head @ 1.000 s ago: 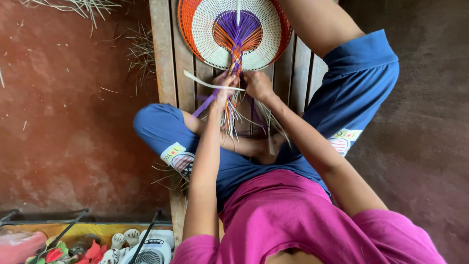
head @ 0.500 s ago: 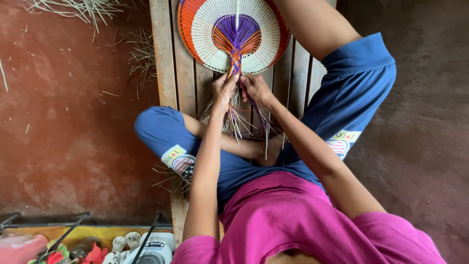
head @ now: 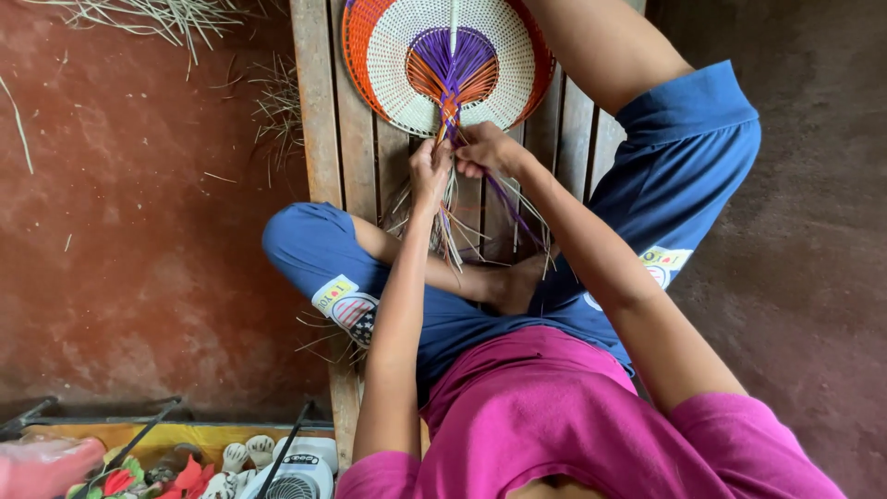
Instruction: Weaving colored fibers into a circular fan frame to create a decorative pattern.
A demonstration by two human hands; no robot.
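Both hands, left hand and right hand, now pinch the fan stem.

Left hand and right hand are pinching the strands below the fan, lying on the table.

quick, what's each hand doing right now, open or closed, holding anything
Left hand: closed on the strand bundle below the woven fan.
Right hand: closed, pinching a purple strand.
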